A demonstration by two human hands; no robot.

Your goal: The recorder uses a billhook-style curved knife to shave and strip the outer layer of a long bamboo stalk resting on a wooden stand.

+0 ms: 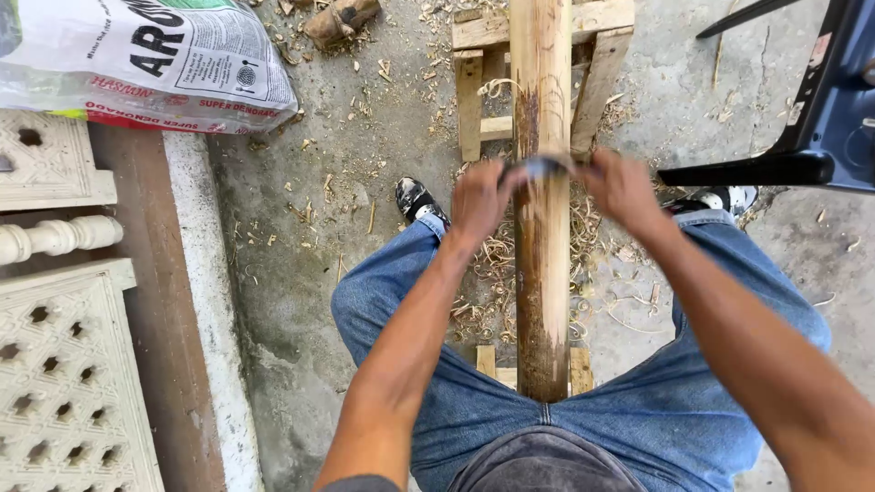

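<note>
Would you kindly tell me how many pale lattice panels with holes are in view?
2. One pale perforated lattice panel lies at the left edge, above the white baluster; the other lies below it, lower left. Both are cropped, so more may be hidden.

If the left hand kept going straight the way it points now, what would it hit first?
The left hand points inward across the long round wooden pole, gripping one end of a blurred metal blade. Going straight on, it would likely meet the pole itself first, then the right hand; depth is unclear.
</note>
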